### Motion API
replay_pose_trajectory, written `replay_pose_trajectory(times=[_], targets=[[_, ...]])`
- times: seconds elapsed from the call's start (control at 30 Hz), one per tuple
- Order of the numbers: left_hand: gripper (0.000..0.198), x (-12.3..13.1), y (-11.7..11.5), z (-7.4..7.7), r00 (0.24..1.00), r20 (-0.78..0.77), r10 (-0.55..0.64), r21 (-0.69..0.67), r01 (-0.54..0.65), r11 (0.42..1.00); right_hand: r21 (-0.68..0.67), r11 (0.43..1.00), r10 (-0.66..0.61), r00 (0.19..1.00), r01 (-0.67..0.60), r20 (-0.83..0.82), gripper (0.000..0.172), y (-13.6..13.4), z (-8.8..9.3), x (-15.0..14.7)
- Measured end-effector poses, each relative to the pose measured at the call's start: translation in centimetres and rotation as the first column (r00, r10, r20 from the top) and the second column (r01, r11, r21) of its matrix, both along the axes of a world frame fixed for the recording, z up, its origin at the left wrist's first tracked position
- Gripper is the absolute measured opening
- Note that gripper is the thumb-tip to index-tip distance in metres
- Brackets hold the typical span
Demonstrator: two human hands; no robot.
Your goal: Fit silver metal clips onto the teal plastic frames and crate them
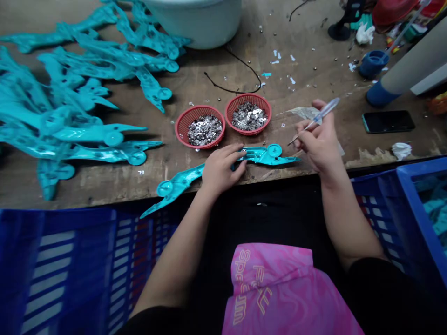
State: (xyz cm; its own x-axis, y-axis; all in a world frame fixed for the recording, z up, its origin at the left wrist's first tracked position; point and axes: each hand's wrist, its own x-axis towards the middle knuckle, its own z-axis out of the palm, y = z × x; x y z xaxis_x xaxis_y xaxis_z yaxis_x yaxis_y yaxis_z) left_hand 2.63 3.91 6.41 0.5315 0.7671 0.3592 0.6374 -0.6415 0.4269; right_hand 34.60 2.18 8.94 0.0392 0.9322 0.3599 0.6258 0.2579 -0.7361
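Note:
My left hand (pixel 220 168) presses down on a teal plastic part (pixel 268 155) lying at the wooden table's front edge, fingers curled over it. A second teal part (pixel 174 186) sticks out to the left under that hand, over the table edge. My right hand (pixel 318 143) grips a thin screwdriver with a clear handle (pixel 323 113), its tip pointing down-left toward the teal part. Two small red baskets (pixel 181 122) (pixel 262 103) holding small silver metal pieces stand just behind the hands.
Several teal plastic parts (pixel 70 107) are piled on the left of the table (pixel 195 88). A pale tub (pixel 199 23) stands at the back. A black phone (pixel 387 121) lies right. Blue crates (pixel 70 260) (pixel 415 195) flank my lap.

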Motion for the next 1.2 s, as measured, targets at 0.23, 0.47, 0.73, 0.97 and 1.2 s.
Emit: replay_pose_trajectory(times=[0.23, 0.47, 0.73, 0.97, 1.2], targets=[[0.036, 0.1, -0.3, -0.2, 0.999, 0.010, 0.033, 0.043, -0.033, 0.999, -0.126, 0.966, 0.160, 0.904, -0.226, -0.397, 0.021, 1.3, 1.4, -7.5], [0.049, 0.0, -0.3, -0.5, 1.000, -0.019, 0.018, 0.066, -0.016, 0.998, -0.147, 0.962, 0.179, 0.938, -0.230, -0.296, 0.015, 1.7, 0.6, -8.7], [0.041, -0.1, 0.0, -0.5, 0.996, -0.081, -0.038, 0.064, 0.044, 0.997, -0.094, 0.980, 0.163, 0.977, -0.176, -0.135, 0.034, 1.3, 0.5, -8.3], [0.046, -0.1, -0.1, -0.5, 0.997, -0.063, -0.034, 0.055, 0.037, 0.998, -0.083, 0.990, 0.118, 0.988, -0.110, 0.099, 0.007, 0.2, 1.5, -6.1], [0.048, 0.0, 0.0, -0.5, 0.997, -0.068, -0.047, 0.000, 0.047, 0.999, -0.141, 0.972, 0.230, 0.898, -0.190, 0.376, 0.016, 0.3, 0.5, -4.1]])
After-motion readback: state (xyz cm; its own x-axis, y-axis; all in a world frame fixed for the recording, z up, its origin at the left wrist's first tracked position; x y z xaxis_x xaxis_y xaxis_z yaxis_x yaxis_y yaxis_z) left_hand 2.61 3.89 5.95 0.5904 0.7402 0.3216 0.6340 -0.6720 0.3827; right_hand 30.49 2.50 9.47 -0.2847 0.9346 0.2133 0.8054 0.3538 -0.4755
